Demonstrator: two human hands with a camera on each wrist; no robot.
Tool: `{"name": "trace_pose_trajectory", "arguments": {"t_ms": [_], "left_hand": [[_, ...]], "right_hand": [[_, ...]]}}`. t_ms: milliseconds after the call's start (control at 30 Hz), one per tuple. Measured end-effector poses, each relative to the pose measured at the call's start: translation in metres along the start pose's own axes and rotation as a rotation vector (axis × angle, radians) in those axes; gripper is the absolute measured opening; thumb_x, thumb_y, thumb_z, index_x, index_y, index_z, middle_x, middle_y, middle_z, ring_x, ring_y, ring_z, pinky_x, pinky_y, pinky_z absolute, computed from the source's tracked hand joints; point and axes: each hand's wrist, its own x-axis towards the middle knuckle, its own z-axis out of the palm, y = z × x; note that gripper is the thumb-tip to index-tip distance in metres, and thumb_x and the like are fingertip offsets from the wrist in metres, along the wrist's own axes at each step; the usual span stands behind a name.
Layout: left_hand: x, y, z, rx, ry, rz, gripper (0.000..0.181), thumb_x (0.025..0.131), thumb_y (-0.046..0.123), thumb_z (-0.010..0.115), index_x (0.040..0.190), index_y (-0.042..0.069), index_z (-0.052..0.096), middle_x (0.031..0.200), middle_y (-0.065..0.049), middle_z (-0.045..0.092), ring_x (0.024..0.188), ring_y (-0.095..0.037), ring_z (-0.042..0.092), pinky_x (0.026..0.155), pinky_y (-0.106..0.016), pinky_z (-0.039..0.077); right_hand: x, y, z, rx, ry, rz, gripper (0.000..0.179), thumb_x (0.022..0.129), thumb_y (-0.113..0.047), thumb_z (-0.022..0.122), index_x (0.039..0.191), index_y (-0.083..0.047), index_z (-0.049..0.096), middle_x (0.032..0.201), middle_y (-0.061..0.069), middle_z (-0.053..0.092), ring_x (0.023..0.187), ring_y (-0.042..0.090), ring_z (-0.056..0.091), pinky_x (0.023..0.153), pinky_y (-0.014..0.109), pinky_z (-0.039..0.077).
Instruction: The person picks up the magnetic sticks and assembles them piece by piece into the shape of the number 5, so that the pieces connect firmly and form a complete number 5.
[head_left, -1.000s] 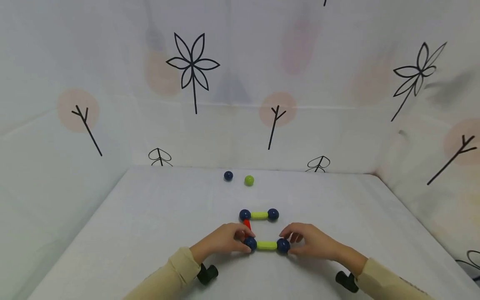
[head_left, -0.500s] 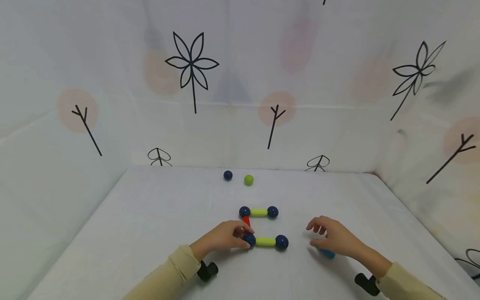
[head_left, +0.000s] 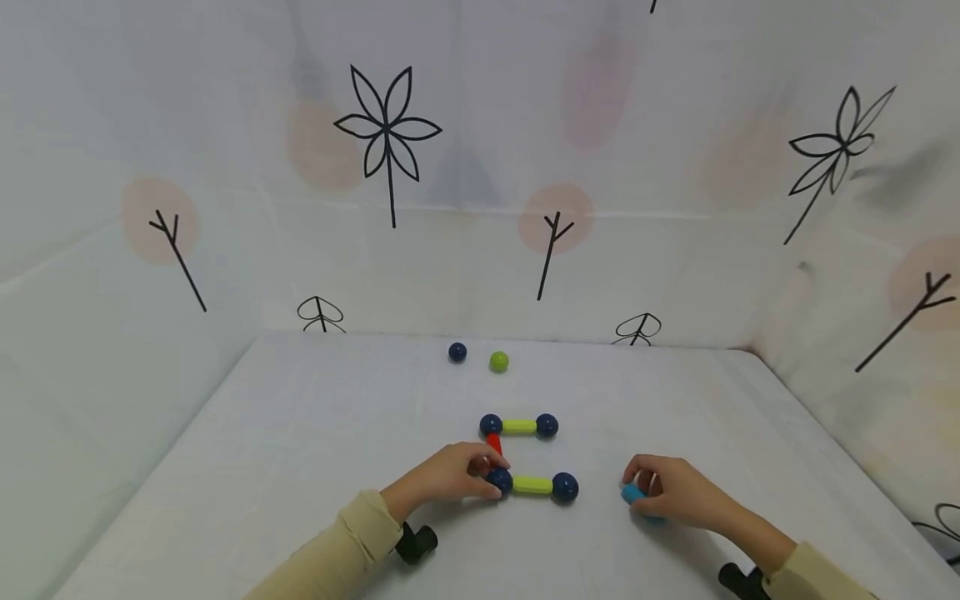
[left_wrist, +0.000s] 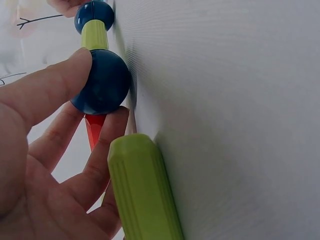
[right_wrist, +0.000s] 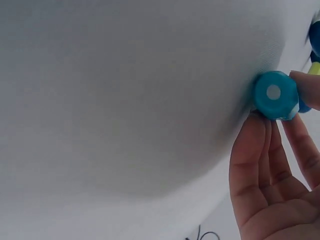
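In the head view, my left hand (head_left: 448,475) pinches the near-left dark blue ball (head_left: 498,481) of a building-stick shape on the table. A yellow-green stick (head_left: 532,485) joins that ball to another dark blue ball (head_left: 566,487). From the held ball a red stick (head_left: 493,444) runs back to a far ball (head_left: 491,426), which carries a second yellow-green stick (head_left: 519,427) ending in a ball (head_left: 547,426). Off to the right, my right hand (head_left: 678,490) grips a light blue stick (right_wrist: 275,95) between thumb and fingers, close over the table.
A loose dark blue ball (head_left: 457,352) and a green ball (head_left: 498,362) sit near the table's back edge. Beside my left hand, the left wrist view shows a loose green stick (left_wrist: 142,190). Patterned cloth walls (head_left: 465,275) stand behind and at both sides.
My right hand has let go of the near-right ball, moved right and taken hold of the light blue stick. My left hand stays on its ball.
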Motion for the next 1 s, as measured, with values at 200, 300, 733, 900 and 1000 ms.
{"name": "trace_pose_trajectory", "arguments": {"t_ms": [200, 300, 733, 900, 1000], "left_hand": [[0.001, -0.002, 0.001, 0.001, 0.001, -0.010, 0.033, 0.087, 0.014, 0.079, 0.118, 0.016, 0.070, 0.097, 0.003, 0.060, 0.089, -0.015, 0.052, 0.079, -0.034, 0.046], [0.000, -0.002, 0.001, 0.000, 0.003, -0.011, 0.032, 0.087, 0.014, 0.079, 0.118, 0.016, 0.070, 0.097, 0.003, 0.060, 0.089, -0.015, 0.053, 0.080, -0.034, 0.046], [-0.001, 0.000, 0.002, -0.009, 0.011, 0.004, 0.032, 0.086, 0.012, 0.078, 0.118, 0.015, 0.070, 0.097, 0.002, 0.060, 0.087, -0.016, 0.052, 0.073, -0.031, 0.046], [-0.002, 0.001, 0.001, -0.005, 0.011, 0.000, 0.032, 0.087, 0.012, 0.078, 0.118, 0.015, 0.070, 0.097, 0.001, 0.060, 0.087, -0.016, 0.052, 0.072, -0.031, 0.046], [-0.002, 0.002, 0.001, -0.002, 0.012, -0.004, 0.032, 0.087, 0.012, 0.078, 0.118, 0.015, 0.070, 0.097, 0.001, 0.060, 0.087, -0.016, 0.052, 0.072, -0.031, 0.046]], "right_hand": [[0.004, -0.010, 0.008, 0.037, -0.006, -0.054, 0.022, 0.082, -0.005, 0.076, 0.099, -0.007, 0.062, 0.081, -0.001, 0.057, 0.066, 0.009, 0.050, 0.055, 0.025, 0.046], [0.006, -0.015, 0.012, 0.055, -0.023, -0.070, 0.022, 0.082, -0.006, 0.077, 0.098, -0.008, 0.063, 0.081, -0.001, 0.057, 0.066, 0.008, 0.051, 0.056, 0.024, 0.045], [0.017, -0.035, 0.026, 0.249, -0.152, 0.043, 0.052, 0.085, -0.009, 0.075, 0.128, 0.001, 0.047, 0.081, 0.004, 0.058, 0.074, 0.023, 0.058, 0.065, 0.031, 0.049], [0.020, -0.039, 0.030, 0.353, -0.195, 0.091, 0.062, 0.086, -0.007, 0.074, 0.137, 0.003, 0.041, 0.081, 0.005, 0.057, 0.074, 0.022, 0.059, 0.068, 0.034, 0.049], [0.023, -0.040, 0.033, 0.371, -0.206, 0.105, 0.063, 0.086, -0.008, 0.074, 0.138, 0.003, 0.041, 0.082, 0.005, 0.058, 0.074, 0.022, 0.059, 0.069, 0.035, 0.050]]}}
